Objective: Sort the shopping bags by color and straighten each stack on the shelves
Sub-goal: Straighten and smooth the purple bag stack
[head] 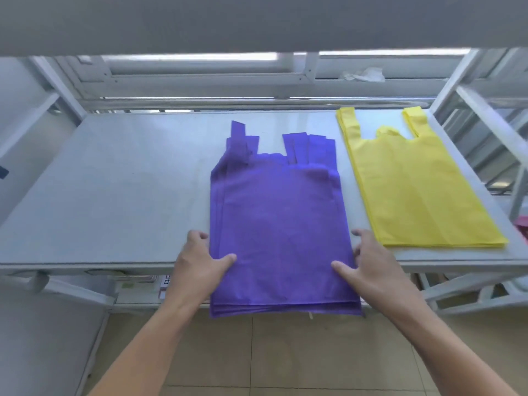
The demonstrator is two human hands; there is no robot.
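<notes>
Your left hand (200,261) is pinching the left edge of the purple stack of shopping bags (280,224), thumb lying on top and fingers curling at the side, so that grip is clamped on the stack. The stack is lying flat on the white shelf (114,181). Its long axis is running straight away from you, with the handles (308,148) at the far end and the bottom hem hanging over the shelf's front edge. Both hands are sitting near the hem, one on each long side, so most of the stack is lying forward of your grip and neither hand is nearer.

The bags are looking like thin, matte, limp non-woven fabric, rectangular with vest-style handles. The handle strips are fanning unevenly and the layers are stepping apart at the hem.

Your right hand (368,261) is mirroring the left, thumb on top, clamped on the right edge. Near it, apart from the purple, the yellow stack (414,190) is lying flat and looking squarer. You are probably needing an even forward push.
</notes>
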